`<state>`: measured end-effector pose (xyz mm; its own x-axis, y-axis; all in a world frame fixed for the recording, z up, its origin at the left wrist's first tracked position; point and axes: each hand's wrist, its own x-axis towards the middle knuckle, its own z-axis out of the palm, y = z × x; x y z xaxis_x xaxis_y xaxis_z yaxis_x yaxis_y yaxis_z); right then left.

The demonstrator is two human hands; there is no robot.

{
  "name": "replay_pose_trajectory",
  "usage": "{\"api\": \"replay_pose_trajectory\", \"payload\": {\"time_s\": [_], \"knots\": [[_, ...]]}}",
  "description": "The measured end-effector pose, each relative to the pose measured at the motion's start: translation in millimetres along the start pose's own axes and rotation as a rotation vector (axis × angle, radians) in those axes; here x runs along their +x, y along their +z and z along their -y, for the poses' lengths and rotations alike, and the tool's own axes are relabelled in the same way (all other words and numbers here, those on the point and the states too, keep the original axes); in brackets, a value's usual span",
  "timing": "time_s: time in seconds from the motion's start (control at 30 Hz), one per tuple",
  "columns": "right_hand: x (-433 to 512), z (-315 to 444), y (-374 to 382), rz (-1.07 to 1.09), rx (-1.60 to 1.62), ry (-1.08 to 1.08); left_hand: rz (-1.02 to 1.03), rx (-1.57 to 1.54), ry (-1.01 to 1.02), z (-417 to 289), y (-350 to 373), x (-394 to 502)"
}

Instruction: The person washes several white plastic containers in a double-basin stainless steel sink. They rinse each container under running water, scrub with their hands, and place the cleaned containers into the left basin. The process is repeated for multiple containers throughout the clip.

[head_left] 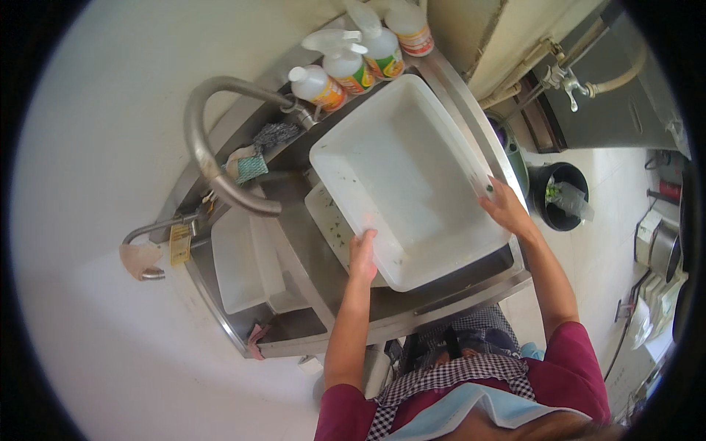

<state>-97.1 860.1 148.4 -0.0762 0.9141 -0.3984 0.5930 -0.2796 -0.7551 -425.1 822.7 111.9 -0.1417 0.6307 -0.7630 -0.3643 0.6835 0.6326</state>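
Observation:
A large white plastic tub (424, 171) is held tilted over the right basin of a stainless steel double sink (300, 259). My left hand (363, 256) grips its near left wall, thumb over the rim. On the opposite side, my right hand (504, 206) holds the right wall, with a dark green scrap by the fingers. Green bits cling to the tub's left inner wall. Partly hidden beneath it, a second white tub (331, 223) in the same basin has many green leaf scraps on its side. Another white tub (237, 264) stands tilted in the left basin.
A curved steel faucet (201, 132) arches over the divider; a smaller tap (157, 226) is further left. Several spray bottles (347, 69) line the back ledge, near steel wool (276, 134) and a green sponge (251, 167). A black bin (562, 212) stands on the floor at right.

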Motion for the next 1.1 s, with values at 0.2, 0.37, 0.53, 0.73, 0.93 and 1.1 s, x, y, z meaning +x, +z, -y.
{"api": "replay_pose_trajectory", "payload": {"time_s": [0.2, 0.37, 0.53, 0.73, 0.93, 1.1], "knots": [[-41, 18, 13, 0.123, 0.125, 0.071, -0.055, 0.162, 0.058, 9, -42, -55], [16, 60, 47, 0.055, 0.013, -0.439, -0.186, 0.117, 0.073, 14, -95, -75], [148, 144, 113, -0.057, -0.415, -0.91, -0.226, 0.193, 0.146, 23, -130, -67], [225, 189, 173, -0.22, -0.915, -0.743, -0.218, 0.669, 0.316, 8, -129, -54], [206, 182, 172, -0.116, -0.762, -0.663, -0.204, 0.938, 0.363, -33, -102, -60], [147, 149, 177, -0.197, -0.224, -0.886, -0.178, 1.197, 0.345, -60, -77, -59]]}}
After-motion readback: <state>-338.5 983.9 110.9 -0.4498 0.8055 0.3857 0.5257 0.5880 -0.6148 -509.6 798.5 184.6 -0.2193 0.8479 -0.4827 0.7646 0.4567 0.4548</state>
